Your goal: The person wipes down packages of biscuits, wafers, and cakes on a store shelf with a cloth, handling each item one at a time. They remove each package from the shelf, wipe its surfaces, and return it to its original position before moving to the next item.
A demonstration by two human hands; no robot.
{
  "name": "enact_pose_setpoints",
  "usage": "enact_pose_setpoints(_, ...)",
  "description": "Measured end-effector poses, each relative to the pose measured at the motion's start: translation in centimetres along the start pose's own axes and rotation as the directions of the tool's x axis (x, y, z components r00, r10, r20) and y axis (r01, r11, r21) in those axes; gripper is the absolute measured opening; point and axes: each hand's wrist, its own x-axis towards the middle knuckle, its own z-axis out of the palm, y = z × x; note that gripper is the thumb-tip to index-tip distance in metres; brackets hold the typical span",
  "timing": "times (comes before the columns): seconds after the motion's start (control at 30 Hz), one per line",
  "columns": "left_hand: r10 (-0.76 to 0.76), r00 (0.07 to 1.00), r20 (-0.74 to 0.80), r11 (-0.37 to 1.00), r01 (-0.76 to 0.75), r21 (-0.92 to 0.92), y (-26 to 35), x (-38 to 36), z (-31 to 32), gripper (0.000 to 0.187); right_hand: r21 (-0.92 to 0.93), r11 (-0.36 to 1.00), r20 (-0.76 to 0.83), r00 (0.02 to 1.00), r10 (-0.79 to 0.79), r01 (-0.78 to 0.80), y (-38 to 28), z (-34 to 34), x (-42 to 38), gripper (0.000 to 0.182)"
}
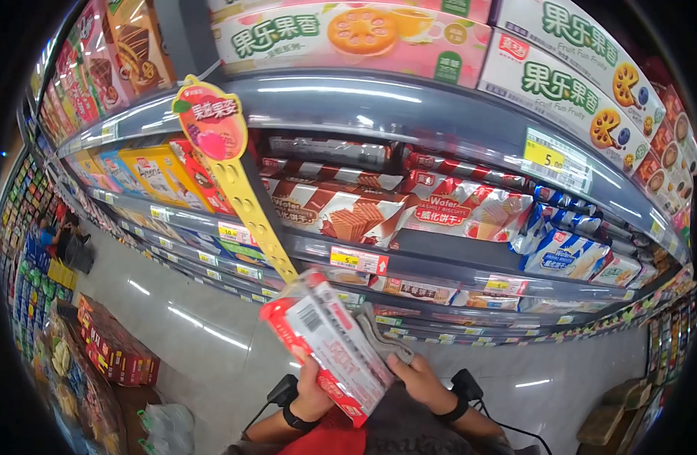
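My left hand (312, 393) is closed around the lower left side of a red and white biscuit package (329, 345), which is held tilted with its barcode side up. In my right hand (424, 383) is a folded grey cloth (384, 339), pinched by the fingers close to the package's right side. Beyond the hands, the shelf holds brown chocolate wafer packs (333, 211), red wafer packs (466, 208) and blue and white wafer packs (561, 250).
A yellow promotional strip (250, 220) hangs down from the shelf just above the package. Boxes of biscuits (356, 38) line the upper shelf (333, 98). On the left, a red carton stack (117, 341) stands on the floor, and a person (69, 243) sits farther back in the aisle.
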Motion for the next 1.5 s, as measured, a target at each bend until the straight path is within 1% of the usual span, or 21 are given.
enact_pose_setpoints(0.07, 0.136, 0.990, 0.033, 0.988, -0.138, 0.072, 0.6, 0.1, 0.8, 0.070, -0.005, 0.998, -0.048, 0.997, -0.062, 0.062, 0.1, 1.0, -0.6, 0.044)
enact_pose_setpoints(0.1, 0.147, 0.989, -0.015, 0.963, -0.139, 0.229, 0.9, -0.1, 0.6, 0.070, -0.203, 0.940, -0.088, 0.961, 0.261, -0.274, 0.8, 0.2, -0.6, 0.048)
enact_pose_setpoints(0.2, 0.252, 0.968, -0.019, 0.858, -0.214, 0.467, -0.3, -0.1, -1.8, 0.076, 0.386, 0.904, -0.071, 0.971, 0.229, -0.184, 3.8, 1.6, 0.8, 0.051)
enact_pose_setpoints(0.23, 0.232, 0.972, 0.033, 0.893, -0.226, 0.390, -0.7, -0.3, -2.2, 0.080, 0.511, 0.847, -0.059, 0.978, 0.202, -0.144, 4.0, 1.7, 0.9, 0.052)
enact_pose_setpoints(0.33, 0.203, 0.966, 0.159, 0.935, -0.239, 0.260, -0.8, -0.5, -1.5, 0.083, 0.698, 0.716, -0.186, 0.968, 0.167, 0.011, 3.5, 2.2, 1.1, 0.050)
enact_pose_setpoints(0.43, 0.250, 0.941, 0.230, 0.868, -0.322, 0.378, -0.5, 0.1, -1.1, 0.077, 0.727, 0.682, -0.108, 0.969, 0.222, -0.075, 4.5, 0.9, 1.2, 0.049)
enact_pose_setpoints(0.53, 0.313, 0.898, 0.311, 0.741, -0.435, 0.512, 0.0, 0.4, -1.1, 0.073, 0.629, 0.729, 0.065, 0.953, 0.297, -0.270, 2.5, 1.9, -0.6, 0.050)
enact_pose_setpoints(0.57, 0.332, 0.879, 0.341, 0.693, -0.473, 0.544, -0.1, 0.5, -1.1, 0.072, 0.432, 0.857, 0.071, 0.958, 0.277, -0.280, 2.0, 1.6, -0.4, 0.048)
enact_pose_setpoints(0.67, 0.406, 0.790, 0.461, 0.520, -0.614, 0.594, -1.0, 1.4, -0.8, 0.068, -0.033, 0.989, 0.087, 0.985, 0.147, -0.145, 2.4, 0.2, 0.3, 0.043)
enact_pose_setpoints(0.7, 0.434, 0.740, 0.514, 0.442, -0.672, 0.594, -1.2, 2.0, -0.1, 0.068, -0.045, 0.998, 0.082, 0.995, 0.055, -0.052, 4.9, -0.6, 1.1, 0.043)
enact_pose_setpoints(0.73, 0.461, 0.669, 0.582, 0.343, -0.740, 0.579, -1.0, 2.9, 1.2, 0.067, -0.054, 0.998, 0.080, 0.996, -0.033, 0.037, 5.1, -0.8, 1.3, 0.044)
enact_pose_setpoints(0.87, 0.467, 0.314, 0.827, -0.051, -0.923, 0.380, -0.4, 8.2, 9.3, 0.065, -0.147, 0.989, 0.025, 1.000, -0.018, 0.021, 6.9, -3.1, 1.8, 0.042)
enact_pose_setpoints(0.93, 0.428, 0.162, 0.889, -0.173, -0.951, 0.257, -0.5, 10.5, 14.4, 0.065, -0.274, 0.943, -0.062, 0.975, -0.213, 0.189, 8.4, -3.3, 1.7, 0.043)
enact_pose_setpoints(0.97, 0.416, 0.095, 0.904, -0.222, -0.954, 0.203, -0.8, 11.3, 16.9, 0.050, -0.345, 0.901, -0.095, 0.946, -0.311, 0.262, 9.0, -3.4, 1.5, 0.043)
enact_pose_setpoints(1.0, 0.386, 0.091, 0.918, -0.254, -0.946, 0.201, -1.3, 11.9, 18.4, 0.039, -0.417, 0.848, -0.119, 0.905, -0.408, 0.328, 9.1, -3.7, 1.4, 0.043)
enact_pose_setpoints(1.07, 0.191, 0.067, 0.979, -0.389, -0.911, 0.138, -1.3, 13.8, 20.6, 0.052, -0.349, 0.910, -0.101, 0.956, -0.275, 0.225, 7.3, -3.9, 0.7, 0.042)
enact_pose_setpoints(1.17, 0.064, 0.084, 0.994, -0.514, -0.852, 0.105, -2.2, 16.6, 21.3, 0.056, -0.349, 0.933, -0.146, 0.979, -0.141, 0.082, 5.9, -4.7, -0.8, 0.040)
enact_pose_setpoints(1.23, 0.028, 0.124, 0.992, -0.527, -0.841, 0.120, -1.9, 17.6, 21.5, 0.062, -0.383, 0.921, -0.187, 0.982, -0.002, -0.071, 5.1, -5.8, -1.8, 0.038)
enact_pose_setpoints(1.33, 0.099, 0.103, 0.990, -0.463, -0.876, 0.137, -1.6, 18.7, 21.0, 0.069, -0.273, 0.961, -0.336, 0.941, -0.048, -0.049, 1.9, -7.6, -4.3, 0.039)
enact_pose_setpoints(1.4, 0.227, 0.152, 0.962, -0.342, -0.913, 0.224, -1.2, 18.2, 20.8, 0.066, -0.274, 0.954, -0.507, 0.824, -0.253, 0.124, -0.2, -8.3, -5.6, 0.038)
enact_pose_setpoints(1.5, 0.382, 0.010, 0.924, -0.242, -0.964, 0.111, -1.5, 18.3, 20.4, 0.074, -0.349, 0.881, -0.653, 0.591, -0.474, 0.321, -4.6, -8.6, -6.1, 0.035)
